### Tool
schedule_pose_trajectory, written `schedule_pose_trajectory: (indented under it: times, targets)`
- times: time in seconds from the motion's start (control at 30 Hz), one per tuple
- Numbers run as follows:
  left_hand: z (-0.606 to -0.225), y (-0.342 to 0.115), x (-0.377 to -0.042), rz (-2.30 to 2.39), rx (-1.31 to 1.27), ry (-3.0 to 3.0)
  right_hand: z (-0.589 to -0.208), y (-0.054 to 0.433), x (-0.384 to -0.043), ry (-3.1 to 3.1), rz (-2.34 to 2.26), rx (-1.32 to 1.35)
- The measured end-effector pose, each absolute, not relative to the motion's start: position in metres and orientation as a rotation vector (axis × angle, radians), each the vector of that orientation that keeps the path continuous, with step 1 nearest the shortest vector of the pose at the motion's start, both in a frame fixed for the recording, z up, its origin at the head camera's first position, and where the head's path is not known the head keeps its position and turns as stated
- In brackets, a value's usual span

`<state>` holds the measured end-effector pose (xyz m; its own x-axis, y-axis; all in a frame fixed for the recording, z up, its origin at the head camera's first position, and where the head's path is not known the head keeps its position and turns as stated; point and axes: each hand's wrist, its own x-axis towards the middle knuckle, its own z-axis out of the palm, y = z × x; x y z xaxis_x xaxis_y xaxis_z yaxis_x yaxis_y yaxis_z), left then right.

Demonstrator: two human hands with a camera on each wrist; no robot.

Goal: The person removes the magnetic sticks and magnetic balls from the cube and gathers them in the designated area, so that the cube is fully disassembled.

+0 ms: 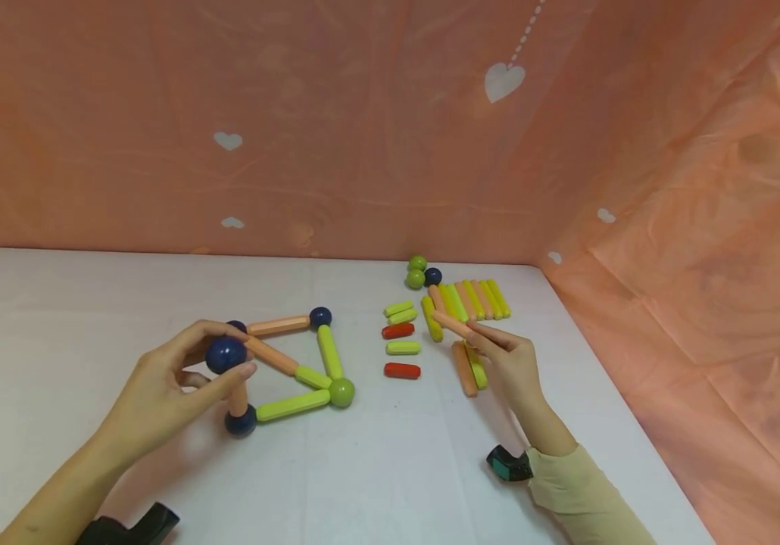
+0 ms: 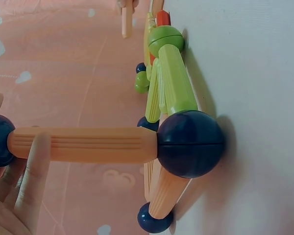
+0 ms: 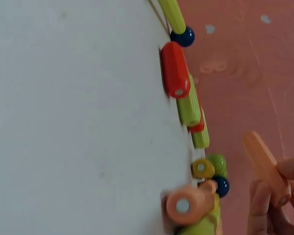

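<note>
My left hand [image 1: 161, 390] pinches a dark blue ball [image 1: 225, 354] between thumb and fingers. That ball caps an upright orange rod [image 2: 88, 145], whose lower end joins another dark blue ball [image 2: 191, 143] on the table; one finger lies along the rod. From there a flat frame extends: a light green rod [image 1: 293, 406] to a green ball [image 1: 342, 392], then a second light green rod [image 1: 329, 352] to a blue ball [image 1: 320, 316] at the back. An orange and green diagonal crosses it. Above the loose rods, my right hand [image 1: 516, 367] pinches an orange rod [image 3: 265, 169] near one end.
Short green and red rods [image 1: 402, 370] lie in a column right of the frame. Behind my right hand is a row of yellow, green and orange rods [image 1: 472, 300]. Two green balls [image 1: 416, 278] and a blue one [image 1: 433, 276] sit at the back edge, before an orange curtain [image 1: 363, 151].
</note>
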<state>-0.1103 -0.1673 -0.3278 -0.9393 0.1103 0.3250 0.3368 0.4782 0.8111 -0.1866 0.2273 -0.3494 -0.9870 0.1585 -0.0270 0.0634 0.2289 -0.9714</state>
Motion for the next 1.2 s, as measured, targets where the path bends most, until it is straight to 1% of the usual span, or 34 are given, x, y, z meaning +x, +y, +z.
schedule_pose_trajectory:
  times: [0.27, 0.77, 1.0, 1.2]
  targets:
    - [-0.329, -0.167, -0.110, -1.474, -0.385, -2.494, -0.351, 0.244, -0.185, -2.446, 1.719, -0.329]
    - [-0.329, -0.167, -0.110, -1.463, -0.384, -2.501, -0.353, 0.270, -0.181, -2.549, 1.614, -0.497]
    - [-0.329, -0.168, -0.111, -1.447, -0.368, -2.517, -0.354, 0.272, -0.179, -2.637, 1.537, -0.490]
    - [-0.330, -0.168, -0.111, -1.449, -0.377, -2.500, -0.353, 0.273, -0.178, -2.795, 1.400, -0.388]
